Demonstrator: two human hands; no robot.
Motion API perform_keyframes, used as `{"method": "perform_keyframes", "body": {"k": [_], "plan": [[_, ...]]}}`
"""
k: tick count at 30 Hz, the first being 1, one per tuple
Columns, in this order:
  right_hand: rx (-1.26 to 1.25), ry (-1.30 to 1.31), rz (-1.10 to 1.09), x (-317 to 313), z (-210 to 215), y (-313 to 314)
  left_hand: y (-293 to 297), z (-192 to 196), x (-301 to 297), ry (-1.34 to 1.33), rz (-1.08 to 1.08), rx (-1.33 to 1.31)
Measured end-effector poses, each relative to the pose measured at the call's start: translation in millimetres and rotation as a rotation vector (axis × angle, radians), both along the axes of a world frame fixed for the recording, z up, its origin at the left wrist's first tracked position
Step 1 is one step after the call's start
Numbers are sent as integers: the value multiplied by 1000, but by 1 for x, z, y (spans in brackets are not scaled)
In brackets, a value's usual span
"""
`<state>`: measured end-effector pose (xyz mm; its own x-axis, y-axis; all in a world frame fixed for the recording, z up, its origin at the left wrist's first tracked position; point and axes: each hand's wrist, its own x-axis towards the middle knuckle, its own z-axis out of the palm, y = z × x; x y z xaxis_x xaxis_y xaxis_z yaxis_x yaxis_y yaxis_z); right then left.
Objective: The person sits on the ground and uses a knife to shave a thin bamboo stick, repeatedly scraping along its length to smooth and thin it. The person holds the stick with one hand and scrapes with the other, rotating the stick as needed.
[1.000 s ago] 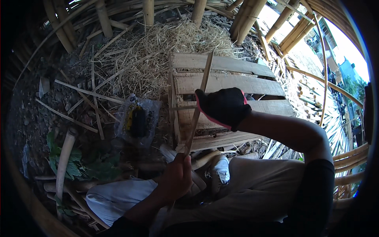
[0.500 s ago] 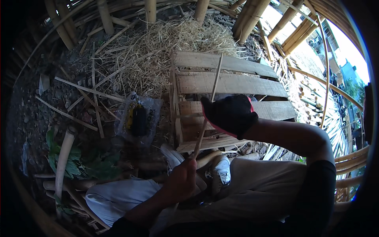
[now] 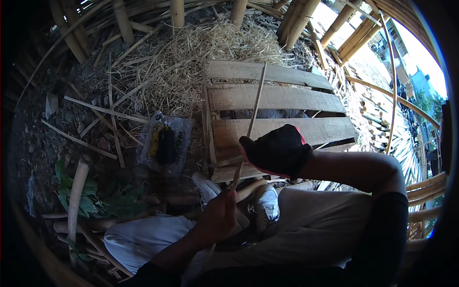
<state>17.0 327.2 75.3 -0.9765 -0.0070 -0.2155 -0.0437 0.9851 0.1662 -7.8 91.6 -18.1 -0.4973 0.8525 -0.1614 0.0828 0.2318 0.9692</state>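
My bare left hand (image 3: 219,216) is closed in a fist low over my lap, around the lower part of a thin bamboo strip (image 3: 256,102). The strip rises at a slant from this fist, past the wooden slatted crate, and a pale length shows below the fist. Further up, my right hand (image 3: 277,150), in a black glove with a red edge, is closed on the same strip, its thumb on the strip's left side. The glove hides the inner fingers. Behind both hands stands the slatted crate (image 3: 279,99).
Straw (image 3: 191,57) lies beyond the crate. On the left are a clear plastic bag (image 3: 186,129) with a black and yellow item, loose bamboo strips (image 3: 106,109), green leaves (image 3: 122,203) and an upright bamboo pole (image 3: 76,196). Bamboo posts (image 3: 299,24) line the back.
My gloved right hand has slid down along the strip, closer to my left hand. My left hand has stayed almost in place. The view has shifted slightly.
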Motion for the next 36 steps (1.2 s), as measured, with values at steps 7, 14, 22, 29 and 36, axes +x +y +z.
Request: {"method": "perform_keyframes", "body": {"k": [7, 14, 22, 29, 36], "plan": [[61, 315, 99, -11, -10, 29, 6, 0, -4, -192, 28, -28], [176, 82, -559, -41, 34, 106, 0, 5, 1, -219, -8, -74], [-23, -159, -185, 11, 14, -6, 2, 9, 5, -39, -32, 11], [160, 65, -448, -42, 40, 99, 0, 23, 7, 77, 1, -131], [23, -97, -270, -15, 22, 22, 0, 23, 11, 69, -23, -106]]}}
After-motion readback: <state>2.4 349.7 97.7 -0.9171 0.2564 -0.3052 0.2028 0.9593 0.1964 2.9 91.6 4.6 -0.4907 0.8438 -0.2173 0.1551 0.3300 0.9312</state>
